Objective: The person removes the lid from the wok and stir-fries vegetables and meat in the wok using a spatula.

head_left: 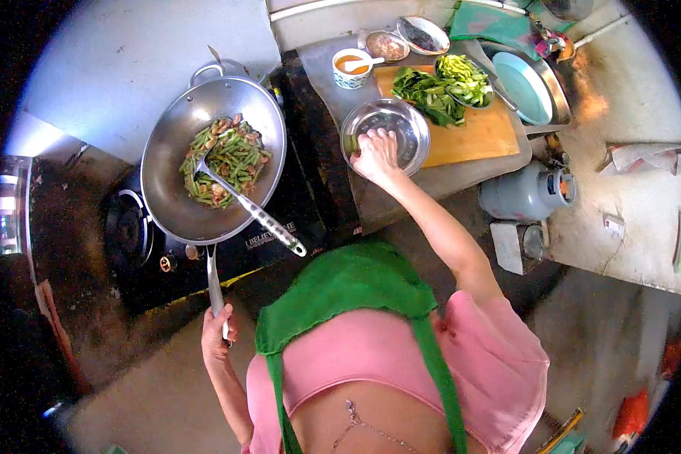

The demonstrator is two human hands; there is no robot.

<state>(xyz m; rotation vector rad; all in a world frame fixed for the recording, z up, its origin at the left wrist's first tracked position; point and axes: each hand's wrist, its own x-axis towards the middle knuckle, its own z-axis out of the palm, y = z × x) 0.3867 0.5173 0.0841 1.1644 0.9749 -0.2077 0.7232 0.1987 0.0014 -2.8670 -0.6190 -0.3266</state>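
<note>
My left hand [219, 325] is closed around the long metal handle [215, 284] of a wok [163, 178] on the stove. Inside the wok lie cut green beans [238, 163] mixed with brownish pieces. A metal spatula [253, 208] rests in the beans, its perforated handle leaning over the wok's near rim, untouched. My right hand [377, 157] is at the near left rim of a shiny metal bowl [412, 136], fingers curled over the inside and seemingly gripping the edge. A small greenish patch shows beside the thumb; I cannot tell what it is.
Right of the bowl, a wooden cutting board [477, 147] carries leafy greens [431, 94] and a dish of chopped green stalks [464, 79]. Behind are a patterned cup [349, 79] with a white spoon and two small bowls. A gas cylinder [514, 193] stands below the counter's right side.
</note>
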